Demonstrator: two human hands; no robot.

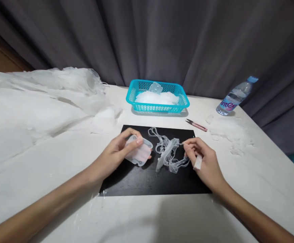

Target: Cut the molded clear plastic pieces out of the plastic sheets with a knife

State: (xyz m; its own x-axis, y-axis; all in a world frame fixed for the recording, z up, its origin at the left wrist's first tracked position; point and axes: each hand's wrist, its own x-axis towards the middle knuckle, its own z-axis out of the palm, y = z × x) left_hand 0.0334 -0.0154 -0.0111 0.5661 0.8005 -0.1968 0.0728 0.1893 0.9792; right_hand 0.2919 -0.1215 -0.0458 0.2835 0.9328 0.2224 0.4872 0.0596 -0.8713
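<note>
My left hand (123, 145) is closed on a translucent, rounded rectangular piece of soft plastic (140, 153), thumb on top. It is held over the left part of a black mat (147, 187). To the right, my right hand (204, 157) pinches the thin end of a tangle of translucent plastic trimmings (170, 152), which hangs over or rests on the mat; which of the two I cannot tell. A white strip of tape (198, 162) wraps a finger of that hand.
A turquoise basket (159, 108) behind the mat holds several translucent pieces (159, 98). Pink thread snips (196, 125) lie to its right, near scattered clear scraps (234, 135) and a water bottle (234, 98). A large heap of whitish translucent sheets (35, 108) covers the left side.
</note>
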